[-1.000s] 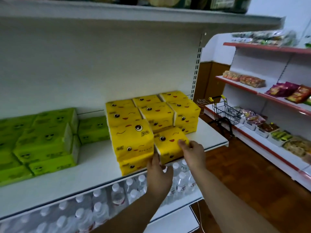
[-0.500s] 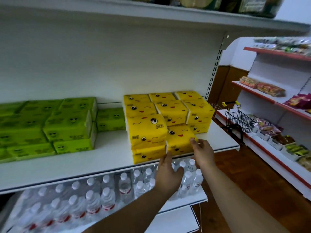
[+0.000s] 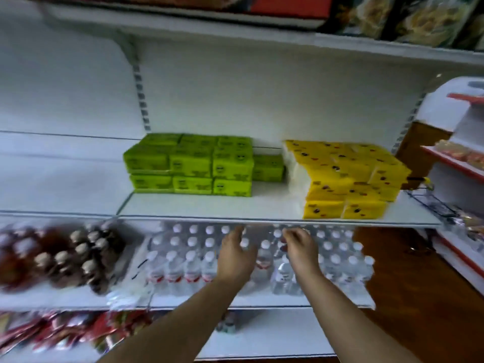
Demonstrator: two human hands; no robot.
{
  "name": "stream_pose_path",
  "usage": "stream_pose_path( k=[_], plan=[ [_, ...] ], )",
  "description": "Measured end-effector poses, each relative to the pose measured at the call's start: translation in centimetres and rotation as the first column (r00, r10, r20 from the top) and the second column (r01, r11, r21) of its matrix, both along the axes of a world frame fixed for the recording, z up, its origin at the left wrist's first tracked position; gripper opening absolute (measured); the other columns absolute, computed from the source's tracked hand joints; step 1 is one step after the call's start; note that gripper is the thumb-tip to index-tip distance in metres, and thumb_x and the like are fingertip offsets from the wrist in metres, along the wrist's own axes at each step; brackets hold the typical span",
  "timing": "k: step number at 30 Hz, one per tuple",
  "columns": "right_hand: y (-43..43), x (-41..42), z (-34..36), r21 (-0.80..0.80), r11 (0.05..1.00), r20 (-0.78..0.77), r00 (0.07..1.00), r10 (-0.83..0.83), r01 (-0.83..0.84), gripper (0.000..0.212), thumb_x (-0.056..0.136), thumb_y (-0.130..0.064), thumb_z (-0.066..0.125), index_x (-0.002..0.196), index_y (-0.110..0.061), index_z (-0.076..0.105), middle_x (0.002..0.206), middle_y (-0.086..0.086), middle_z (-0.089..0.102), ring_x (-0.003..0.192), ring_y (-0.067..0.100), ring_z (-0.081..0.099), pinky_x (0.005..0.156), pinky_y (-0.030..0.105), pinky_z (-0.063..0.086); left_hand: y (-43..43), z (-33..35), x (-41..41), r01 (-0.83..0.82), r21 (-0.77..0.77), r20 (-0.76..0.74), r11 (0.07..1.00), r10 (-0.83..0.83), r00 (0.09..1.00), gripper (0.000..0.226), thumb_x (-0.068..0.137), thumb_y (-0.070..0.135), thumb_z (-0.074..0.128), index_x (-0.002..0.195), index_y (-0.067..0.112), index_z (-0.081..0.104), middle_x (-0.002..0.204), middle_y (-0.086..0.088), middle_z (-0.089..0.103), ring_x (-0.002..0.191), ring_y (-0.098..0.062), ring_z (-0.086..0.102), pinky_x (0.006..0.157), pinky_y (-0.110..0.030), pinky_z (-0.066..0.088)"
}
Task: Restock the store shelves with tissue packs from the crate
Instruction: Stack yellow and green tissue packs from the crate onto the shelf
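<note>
Hovering empty in the lower middle of the frame, just under the front lip of the white shelf [image 3: 209,205]: left hand [image 3: 237,255] with fingers relaxed and pointing up, right hand [image 3: 301,251] with fingers slackly curled. Nothing held in either, both in front of the clear water bottles [image 3: 188,258] on the tier below.

Up and to the right of the right hand, at the shelf's right end: stacked yellow tissue packs [image 3: 345,179], front row close to the lip, long sides seemingly along the shelf, though blurred. Right hand the nearer of the two; left hand well apart from that stack.

Farther left on the same tier, at frame centre: green tissue packs [image 3: 193,163], mostly two layers high, set back from the lip, above and left of the left hand.

Crate nowhere in view, contents impossible to tell. Judging by the empty hands, probably a moment between packs, with a turn towards the crate needed before any further placing.

At lower left, brown bottles [image 3: 78,258] with pale caps; at upper right, bagged snacks [image 3: 419,19], all smeared by motion blur.
</note>
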State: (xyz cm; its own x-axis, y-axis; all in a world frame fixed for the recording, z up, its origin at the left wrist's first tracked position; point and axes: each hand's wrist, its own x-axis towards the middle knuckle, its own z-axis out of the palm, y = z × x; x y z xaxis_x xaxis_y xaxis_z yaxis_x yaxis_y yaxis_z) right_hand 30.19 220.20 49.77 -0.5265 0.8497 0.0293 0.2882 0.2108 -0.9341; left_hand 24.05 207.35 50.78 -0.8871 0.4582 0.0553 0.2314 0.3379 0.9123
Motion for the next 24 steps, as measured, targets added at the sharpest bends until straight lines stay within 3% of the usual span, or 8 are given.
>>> stream_pose_path(
  k=[4, 9, 12, 15, 17, 19, 24],
  plan=[
    [-14.0, -7.1, -0.4, -0.102, 0.945, -0.011, 0.95, 0.312, -0.311, 0.026, 0.091, -0.019, 0.057, 0.065, -0.02, 0.054, 0.065, 0.006, 0.057, 0.071, 0.026, 0.056, 0.069, 0.039, 0.045, -14.2, -0.5, -3.9, -0.213, -0.008, 0.012, 0.977, 0.213, 0.977, 0.047, 0.087, 0.013, 0.059, 0.132, 0.006, 0.047, 0.129, -0.01, 0.054, 0.122, -0.023, 0.05, 0.093, -0.024, 0.036],
    [-31.7, -13.2, -0.4, -0.202, 0.757, -0.077, 0.78, 0.62, -0.622, 0.025, 0.091, -0.016, 0.056, 0.066, -0.019, 0.055, 0.066, 0.003, 0.059, 0.061, 0.016, 0.052, 0.059, 0.027, 0.039, -31.1, -0.3, -6.0, -0.522, 0.031, 0.012, 0.852, 0.522, 0.853, 0.039, 0.085, 0.014, 0.062, 0.122, 0.01, 0.054, 0.111, -0.006, 0.061, 0.103, -0.023, 0.057, 0.086, -0.029, 0.044],
    [-41.1, -15.5, -0.6, -0.195, 0.613, -0.096, 0.637, 0.765, -0.765, 0.02, 0.086, -0.019, 0.058, 0.065, -0.019, 0.056, 0.064, 0.001, 0.059, 0.061, 0.016, 0.052, 0.057, 0.025, 0.038, -40.1, -0.5, -6.4, -0.686, 0.024, 0.051, 0.727, 0.685, 0.727, 0.036, 0.087, 0.018, 0.06, 0.122, 0.014, 0.053, 0.111, -0.008, 0.062, 0.102, -0.026, 0.058, 0.09, -0.04, 0.048],
    [-49.4, -17.1, -1.3, -0.176, 0.476, -0.051, 0.491, 0.87, -0.862, 0.018, 0.08, -0.029, 0.058, 0.065, -0.02, 0.056, 0.063, -0.001, 0.059, 0.06, 0.015, 0.058, 0.054, 0.021, 0.04, -48.1, -1.6, -5.8, -0.81, 0.041, 0.119, 0.585, 0.802, 0.585, 0.035, 0.085, 0.014, 0.062, 0.118, 0.012, 0.054, 0.102, -0.004, 0.06, 0.101, -0.022, 0.058, 0.09, -0.032, 0.045],
    [-54.6, -18.0, -2.3, -0.211, 0.378, -0.015, 0.39, 0.921, -0.901, 0.022, 0.088, -0.017, 0.057, 0.066, -0.018, 0.056, 0.06, 0.002, 0.057, 0.052, 0.013, 0.054, 0.049, 0.021, 0.042, -52.9, -2.5, -5.3, -0.869, 0.055, 0.168, 0.491, 0.854, 0.493, 0.038, 0.081, 0.017, 0.063, 0.117, 0.01, 0.054, 0.1, -0.006, 0.059, 0.102, -0.025, 0.058, 0.093, -0.035, 0.046],
    [-59.8, -19.0, -3.7, -0.255, 0.283, 0.004, 0.292, 0.956, -0.925, 0.024, 0.09, -0.013, 0.055, 0.066, -0.017, 0.057, 0.063, 0.005, 0.058, 0.059, 0.021, 0.056, 0.056, 0.029, 0.043, -57.4, -3.4, -4.9, -0.912, 0.028, 0.194, 0.41, 0.892, 0.407, 0.033, 0.082, 0.015, 0.061, 0.114, 0.011, 0.055, 0.097, -0.006, 0.059, 0.101, -0.025, 0.059, 0.092, -0.035, 0.046],
    [-71.5, -22.0, -7.4, -0.315, 0.094, 0.052, 0.082, 0.995, -0.944, 0.021, 0.092, -0.015, 0.054, 0.072, -0.019, 0.056, 0.079, 0.005, 0.06, 0.06, 0.012, 0.055, 0.053, 0.021, 0.037, -67.9, -7.0, -5.8, -0.98, -0.037, 0.22, 0.193, 0.959, 0.18, 0.027, 0.088, 0.01, 0.057, 0.114, 0.013, 0.056, 0.103, -0.003, 0.06, 0.095, -0.018, 0.056, 0.083, -0.027, 0.044]
  ],
)
